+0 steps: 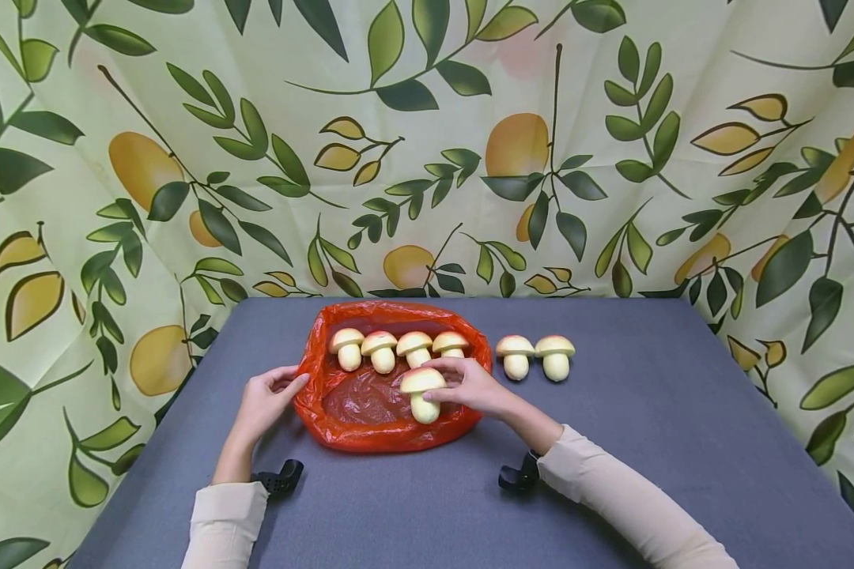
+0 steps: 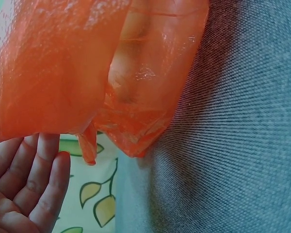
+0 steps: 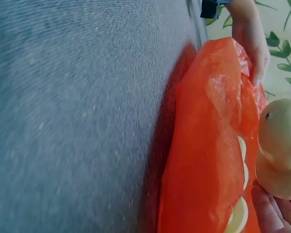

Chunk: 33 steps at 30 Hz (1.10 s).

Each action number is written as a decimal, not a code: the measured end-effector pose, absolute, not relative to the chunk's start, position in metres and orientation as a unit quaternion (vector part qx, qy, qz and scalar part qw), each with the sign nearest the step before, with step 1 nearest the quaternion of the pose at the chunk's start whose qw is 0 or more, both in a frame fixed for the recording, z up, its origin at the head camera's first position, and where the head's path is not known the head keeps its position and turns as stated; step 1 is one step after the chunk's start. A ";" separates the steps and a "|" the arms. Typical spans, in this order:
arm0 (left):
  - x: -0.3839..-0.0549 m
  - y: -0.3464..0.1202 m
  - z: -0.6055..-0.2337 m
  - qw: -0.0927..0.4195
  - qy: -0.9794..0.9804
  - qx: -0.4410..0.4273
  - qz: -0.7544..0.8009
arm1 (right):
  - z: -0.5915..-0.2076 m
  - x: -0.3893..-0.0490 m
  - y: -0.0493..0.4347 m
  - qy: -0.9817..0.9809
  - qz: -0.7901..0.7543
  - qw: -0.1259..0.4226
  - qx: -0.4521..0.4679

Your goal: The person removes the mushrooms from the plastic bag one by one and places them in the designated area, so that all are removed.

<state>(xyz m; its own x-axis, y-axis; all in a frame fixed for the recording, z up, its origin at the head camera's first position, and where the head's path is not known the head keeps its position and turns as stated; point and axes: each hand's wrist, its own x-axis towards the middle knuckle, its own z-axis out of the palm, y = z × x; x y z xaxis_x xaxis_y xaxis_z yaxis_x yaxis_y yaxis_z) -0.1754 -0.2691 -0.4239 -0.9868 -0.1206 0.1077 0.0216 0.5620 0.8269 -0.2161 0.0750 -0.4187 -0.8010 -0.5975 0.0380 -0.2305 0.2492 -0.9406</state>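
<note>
My right hand [image 1: 473,387] pinches a toy mushroom [image 1: 423,393] with a pale stem and reddish-topped cap, over the front right of an open red plastic bag [image 1: 370,441]. In the right wrist view that mushroom [image 3: 281,145] is at the right edge, above my fingertips. Along the bag's far inner side stand several similar mushrooms [image 1: 382,352] in a row. My left hand [image 1: 270,399] holds the bag's left rim between thumb and fingers. Seen from the left wrist, the bag [image 2: 63,73] covers those fingertips, and the lower fingers [image 2: 51,194] are extended.
Two more mushrooms [image 1: 556,357] stand side by side on the grey table [image 1: 612,442], right of the bag. A leaf-and-fruit patterned cloth [image 1: 441,118] hangs behind and along both sides. Dark wrist devices [image 1: 518,477] sit on both wrists.
</note>
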 end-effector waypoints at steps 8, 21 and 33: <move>-0.176 -0.268 -0.424 0.077 -0.881 0.029 -0.465 | -0.413 -0.216 0.091 0.769 -0.562 0.174 -0.250; -0.174 -0.269 -0.422 0.074 -0.883 0.027 -0.462 | -0.410 -0.216 0.112 0.756 -0.589 0.167 -0.233; -0.175 -0.268 -0.423 0.076 -0.884 0.025 -0.461 | -0.409 -0.217 0.133 0.758 -0.582 0.168 -0.244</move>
<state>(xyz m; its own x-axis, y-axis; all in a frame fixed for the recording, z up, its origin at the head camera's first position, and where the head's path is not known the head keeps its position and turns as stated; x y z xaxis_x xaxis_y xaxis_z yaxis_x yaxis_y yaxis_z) -0.1746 -0.2684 -0.4227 -0.9873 -0.1144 0.1101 0.0250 0.5734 0.8189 -0.2167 0.1328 -0.4088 -0.8247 -0.5648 0.0291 -0.1739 0.2044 -0.9633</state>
